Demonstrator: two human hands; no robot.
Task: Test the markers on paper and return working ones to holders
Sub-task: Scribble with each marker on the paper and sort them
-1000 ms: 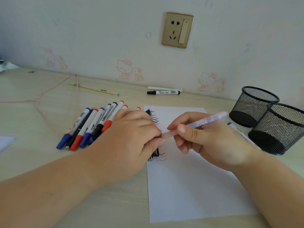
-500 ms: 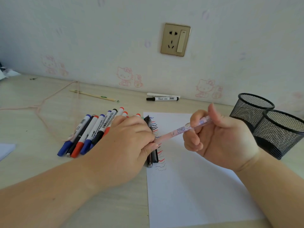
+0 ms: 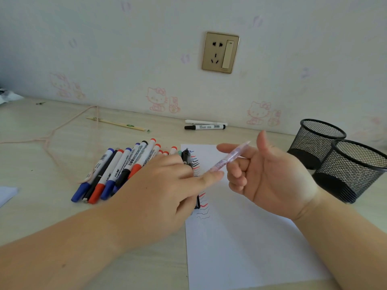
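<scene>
My right hand point(image 3: 272, 176) is raised over the white paper point(image 3: 240, 237), palm toward me, thumb up. It holds a pale pink pen point(image 3: 230, 158) between its fingers, slanting down to the left. My left hand point(image 3: 163, 189) lies palm down at the paper's left edge, and its outstretched forefinger touches the pen's lower end. Under it lies a black marker point(image 3: 186, 156). Red, blue and black squiggles point(image 3: 202, 208) run down the paper's left margin. A row of several capped markers point(image 3: 117, 170) lies left of the paper. Two black mesh holders point(image 3: 318, 139) point(image 3: 356, 170) stand at the right.
Two more markers point(image 3: 206, 127) lie by the wall below a socket. A pencil point(image 3: 117, 123) and a pink string point(image 3: 50, 139) lie at the back left. A scrap of paper point(image 3: 6, 193) sits at the left edge.
My right hand has turned palm up and lifted the pink pen toward the holders. My left hand has loosened from pinching the pen's end to touching it with one finger.
</scene>
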